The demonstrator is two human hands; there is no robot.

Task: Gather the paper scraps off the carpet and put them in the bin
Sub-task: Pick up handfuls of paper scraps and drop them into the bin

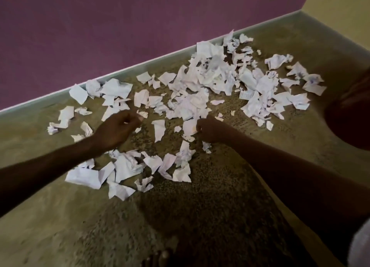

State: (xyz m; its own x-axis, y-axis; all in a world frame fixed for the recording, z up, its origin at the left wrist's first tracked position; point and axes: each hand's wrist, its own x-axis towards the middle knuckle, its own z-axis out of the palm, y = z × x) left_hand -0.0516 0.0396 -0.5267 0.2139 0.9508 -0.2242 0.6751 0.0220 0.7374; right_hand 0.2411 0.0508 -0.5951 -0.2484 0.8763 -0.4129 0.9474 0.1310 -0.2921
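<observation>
Torn, crumpled white paper scraps (202,90) lie scattered over the beige pile carpet (220,196), most of them beyond both hands toward the purple wall (120,26). Left hand (118,129): fingers curled together; whether they grip a scrap cannot be told. Right hand (212,130): closed, pinching a white scrap (190,127) at its left edge.

Torn white paper scraps (200,82) litter the carpet (200,216).
</observation>
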